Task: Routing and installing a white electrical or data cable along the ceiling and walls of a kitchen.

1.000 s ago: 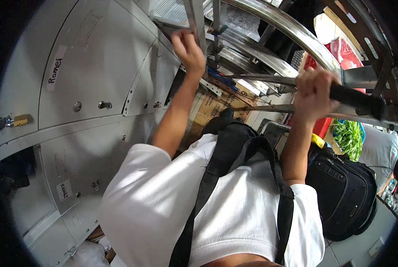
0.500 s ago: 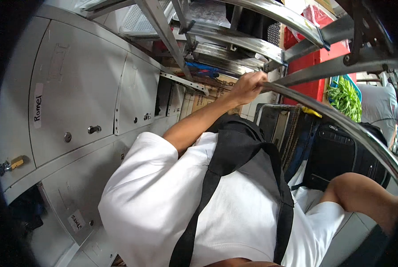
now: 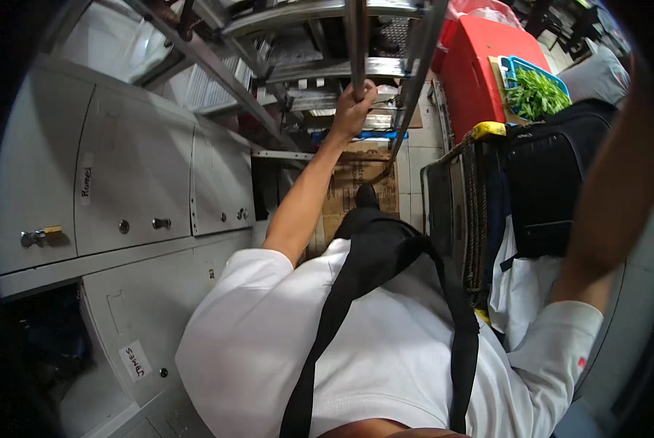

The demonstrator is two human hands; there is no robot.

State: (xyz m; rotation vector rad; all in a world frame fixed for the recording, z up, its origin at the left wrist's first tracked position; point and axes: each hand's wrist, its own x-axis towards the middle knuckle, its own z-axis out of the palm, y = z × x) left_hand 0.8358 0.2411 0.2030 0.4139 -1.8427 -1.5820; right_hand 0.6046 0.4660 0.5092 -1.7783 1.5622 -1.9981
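My left hand (image 3: 356, 108) is raised ahead of me, its fingers wrapped round a shiny metal rail (image 3: 357, 47). That rail runs up past the top rim, close to the rungs of a metal ladder (image 3: 334, 71); whether the two are one piece I cannot tell. Up along the right side goes my right forearm (image 3: 619, 182), blurred, with its hand beyond the dark rim. A black apron (image 3: 381, 255) hangs over my white shirt.
Grey lockers (image 3: 137, 168) line the left, one with a brass padlock (image 3: 52, 230). Flattened cardboard (image 3: 352, 175) lies on the floor ahead. To the right are a red box (image 3: 484, 69), a blue basket of green leaves (image 3: 537, 91), and a black bag (image 3: 553, 182) beside an upright folded frame (image 3: 447, 197).
My view has turned, and the rail, slanting down to the right before, now points upward from my left hand. My right arm has risen along the right side.
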